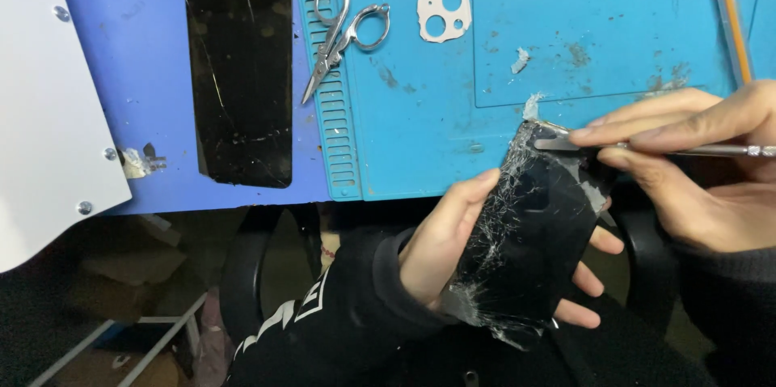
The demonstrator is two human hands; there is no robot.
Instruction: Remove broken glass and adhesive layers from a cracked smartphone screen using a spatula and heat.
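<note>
A shattered phone under the tool

The left hand [440, 245] grips a cracked black phone [529, 241] below the surface's [630, 23] edge; the right hand [687, 160] pinches a metal tool [647, 147] at its top corner. Beyond lie scissors [343, 31] and a black screen panel [240, 67].

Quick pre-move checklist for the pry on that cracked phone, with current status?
1. Phone gripped: ok. Left hand wraps it from below, fingers showing past its right edge.
2. Tool in hand: ok. Right hand pinches the thin metal rod.
3. Tip at the edge: ok. It sits at the phone's upper corner; whether it is under the glass, cannot tell.
4. Glass sound: not ok. Heavy cracks run down the left side, with shards loose at the bottom.
5. Phone supported: not ok. It is held in the air off the mat.
6. Mat clean: not ok. Scissors, a white camera frame and debris lie on it.
</note>
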